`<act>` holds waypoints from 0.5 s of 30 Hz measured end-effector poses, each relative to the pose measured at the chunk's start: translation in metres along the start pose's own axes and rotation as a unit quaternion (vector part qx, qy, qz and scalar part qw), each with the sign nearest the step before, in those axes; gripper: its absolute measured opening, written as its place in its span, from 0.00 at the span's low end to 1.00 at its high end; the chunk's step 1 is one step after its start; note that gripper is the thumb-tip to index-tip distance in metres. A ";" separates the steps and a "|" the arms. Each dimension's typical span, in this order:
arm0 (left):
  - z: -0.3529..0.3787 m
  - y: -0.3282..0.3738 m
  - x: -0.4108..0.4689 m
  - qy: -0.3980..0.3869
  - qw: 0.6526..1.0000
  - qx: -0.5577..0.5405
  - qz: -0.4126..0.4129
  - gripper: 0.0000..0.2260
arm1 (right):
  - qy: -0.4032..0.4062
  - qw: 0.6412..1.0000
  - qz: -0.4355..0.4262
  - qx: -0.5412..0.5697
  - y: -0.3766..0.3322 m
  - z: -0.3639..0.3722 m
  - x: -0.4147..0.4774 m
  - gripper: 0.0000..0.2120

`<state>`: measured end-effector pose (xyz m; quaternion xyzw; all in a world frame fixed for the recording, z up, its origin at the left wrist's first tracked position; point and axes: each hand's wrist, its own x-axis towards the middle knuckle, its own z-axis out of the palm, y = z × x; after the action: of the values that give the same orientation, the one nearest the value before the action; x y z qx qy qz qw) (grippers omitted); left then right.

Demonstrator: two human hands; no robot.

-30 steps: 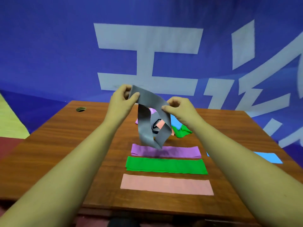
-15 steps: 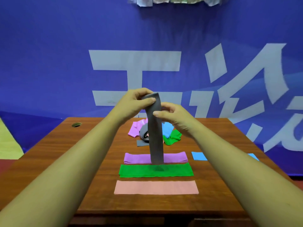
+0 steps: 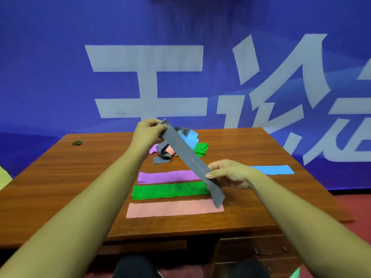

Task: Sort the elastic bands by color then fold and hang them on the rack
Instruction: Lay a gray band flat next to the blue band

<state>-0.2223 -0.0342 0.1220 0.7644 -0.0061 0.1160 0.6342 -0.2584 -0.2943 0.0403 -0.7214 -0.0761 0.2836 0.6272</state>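
**Grey band held taut between both grips, above the sorted rows**

- left grip [image 3: 149,133]: thumb and fingers pinch the upper end of the grey band [image 3: 185,150]. Raised, on the far side of the right grip.
- right grip [image 3: 226,173]: thumb on the band's near face, fingers behind it, pinching the lower part. A short tail hangs free below this grip.
- The band runs straight and diagonal from the left grip down to the right grip, clear of the desk [image 3: 80,177].
- There is a small printed mark on the band just above the right grip's thumb. Too small to read.
- Below and between the grips, three bands lie flat in parallel rows. The purple band [image 3: 168,176] is farthest, the green band [image 3: 170,190] is in the middle and the pink band [image 3: 172,209] is nearest. The grey tail hangs in front of the right ends of the green and pink ones.
- Just beyond the right grip's wrist, a blue band [image 3: 275,169] lies flat, apart from the three rows.
- Behind the grey band, beyond the right grip, sits the unsorted pile [image 3: 200,149]. Blue, green, pink, purple and grey pieces are tangled in it.
- Well left of the left grip there is a cable hole [image 3: 77,142] in the desk top.
- Behind the desk hangs a blue banner [image 3: 50,77] with large pale Chinese characters [image 3: 148,61]. The desk edge and the frame cut them off, so I can't read them with confidence.
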 end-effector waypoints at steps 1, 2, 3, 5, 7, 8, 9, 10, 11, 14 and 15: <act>0.003 -0.010 -0.003 0.011 1.000 -0.003 -0.011 0.08 | 0.010 1.000 0.018 -0.012 0.009 -0.008 -0.005 0.05; 0.005 -0.021 -0.007 0.026 0.999 -0.011 -0.022 0.09 | 0.024 0.999 0.033 -0.026 0.017 -0.015 -0.010 0.05; 0.008 -0.031 -0.010 0.038 0.999 -0.018 -0.033 0.09 | 0.041 0.998 0.045 -0.037 0.025 -0.022 -0.014 0.07; 0.013 -0.049 -0.017 0.053 0.997 -0.025 -0.059 0.07 | 0.082 0.994 0.064 -0.023 0.038 -0.036 -0.024 0.04; 0.020 -0.065 -0.026 0.056 0.994 -0.029 -0.090 0.07 | 0.140 0.986 0.076 0.045 0.048 -0.051 -0.034 0.03; 0.025 -0.072 -0.030 0.049 0.994 -0.025 -0.097 0.08 | 0.169 0.979 0.079 0.078 0.053 -0.058 -0.039 0.05; 0.030 -0.080 -0.035 0.038 0.994 -0.014 -0.098 0.08 | 0.196 0.972 0.078 0.101 0.057 -0.064 -0.044 0.08; 0.037 -0.086 -0.039 0.027 0.995 0.004 -0.094 0.08 | 0.223 0.965 0.074 0.115 0.062 -0.069 -0.049 0.11; 0.044 -0.093 -0.043 0.016 0.995 0.024 -0.091 0.08 | 0.253 0.957 0.067 0.125 0.067 -0.073 -0.053 0.13; 0.068 -0.106 -0.057 -0.024 0.993 0.071 -0.096 0.04 | 0.363 0.922 0.037 0.131 0.083 -0.088 -0.065 0.17; 0.077 -0.109 -0.061 -0.036 0.991 0.089 -0.097 0.06 | 0.400 0.907 0.034 0.124 0.088 -0.094 -0.070 0.18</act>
<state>-0.2519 -0.0958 -0.0074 0.8185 0.0551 0.0266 0.5713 -0.2904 -0.4256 -0.0160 -0.6926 0.2417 -0.0001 0.6796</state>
